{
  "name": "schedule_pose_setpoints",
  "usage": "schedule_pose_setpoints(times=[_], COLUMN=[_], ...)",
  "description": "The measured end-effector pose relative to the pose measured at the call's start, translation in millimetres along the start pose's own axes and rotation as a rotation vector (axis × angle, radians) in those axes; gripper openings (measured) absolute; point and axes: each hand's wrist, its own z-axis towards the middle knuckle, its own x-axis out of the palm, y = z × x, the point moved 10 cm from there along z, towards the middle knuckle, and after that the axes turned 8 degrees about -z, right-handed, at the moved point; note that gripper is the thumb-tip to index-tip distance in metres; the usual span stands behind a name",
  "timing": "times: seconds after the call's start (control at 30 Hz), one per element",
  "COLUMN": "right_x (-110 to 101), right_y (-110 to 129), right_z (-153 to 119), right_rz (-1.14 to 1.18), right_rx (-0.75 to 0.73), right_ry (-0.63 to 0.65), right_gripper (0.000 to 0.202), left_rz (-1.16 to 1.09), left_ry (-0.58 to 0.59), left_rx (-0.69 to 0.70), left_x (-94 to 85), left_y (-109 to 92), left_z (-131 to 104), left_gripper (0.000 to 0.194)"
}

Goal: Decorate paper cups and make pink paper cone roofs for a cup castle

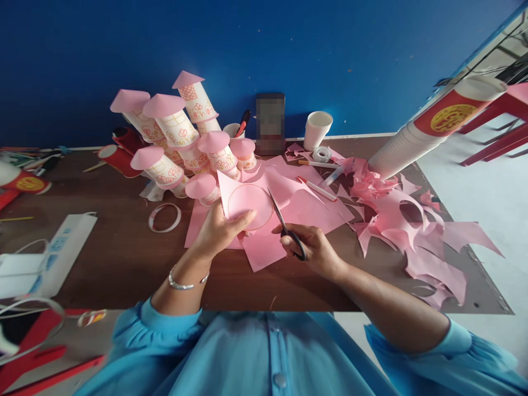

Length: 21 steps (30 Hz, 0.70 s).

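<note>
My left hand (pixel 220 225) pinches a piece of pink paper (pixel 247 201) with a circle drawn on it, the thumb lying over the circle's lower part. In my right hand (pixel 315 247) are dark-handled scissors (pixel 293 239), their blades pointing up and left at the right edge of the circle. Whether the blades touch the paper I cannot tell. Beneath both hands lie larger pink sheets (pixel 264 256). Behind my left hand stand several decorated paper-cup towers (pixel 177 132) with pink cone roofs.
Pink paper scraps (pixel 437 269) cover the table's right side, near a tall leaning stack of paper cups (pixel 406 146). Markers (pixel 317 190) rest on the sheets. A tape roll (pixel 164 218) lies at left, a white power strip (pixel 68 253) beyond it. A phone (pixel 270 124) leans against the blue wall.
</note>
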Motion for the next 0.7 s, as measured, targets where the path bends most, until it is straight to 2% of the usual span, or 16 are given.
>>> schedule_pose_setpoints(times=[0.2, 0.43, 0.7], right_x=[0.7, 0.2, -0.1], right_y=[1.5, 1.8, 4.2], right_z=[0.0, 0.0, 0.3], right_rz=[-0.002, -0.012, -0.012], right_rx=[-0.028, -0.042, -0.045], right_ry=[0.01, 0.012, 0.011], right_gripper=[0.049, 0.049, 0.048], left_rz=[-0.065, -0.101, -0.094], left_ry=[-0.019, -0.004, -0.037], left_rx=[-0.054, -0.067, -0.071], left_x=[-4.4, -6.5, -8.4], left_y=[4.9, 13.1, 12.7], left_z=[-0.1, 0.1, -0.1], left_gripper=[0.041, 0.043, 0.047])
